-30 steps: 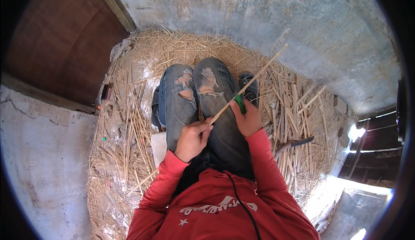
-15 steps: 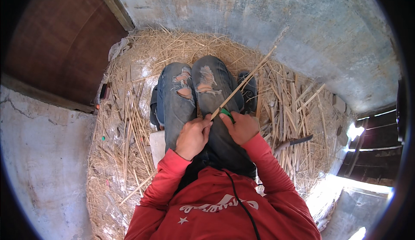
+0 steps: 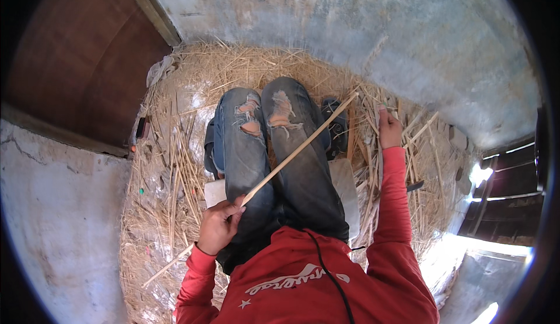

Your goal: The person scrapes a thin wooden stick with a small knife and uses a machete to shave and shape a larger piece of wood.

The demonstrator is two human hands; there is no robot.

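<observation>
My left hand [image 3: 220, 226], left of my thighs, pinches a long thin pale stick [image 3: 297, 152] between thumb and fingers. The stick slants across my jeans from lower left to upper right, its lower end passing behind my left wrist. Stretched out to the right above the straw is my right hand [image 3: 389, 127], apart from the stick. Its fingers are bent together near the thumb, with a faint green bit at the thumb tip. What it holds is too small to make out.
Straw and split stalks [image 3: 181, 166] litter the floor around my legs. The dark blade tip of a knife [image 3: 415, 186] pokes out from behind my right sleeve. A weathered wall [image 3: 326, 15] rises ahead, and a brown panel [image 3: 76, 50] stands at the left.
My left hand has moved down and left, drawing the stick with it. My right hand has left the stick and swung outward to the right; the green item at its fingers is now barely visible.
</observation>
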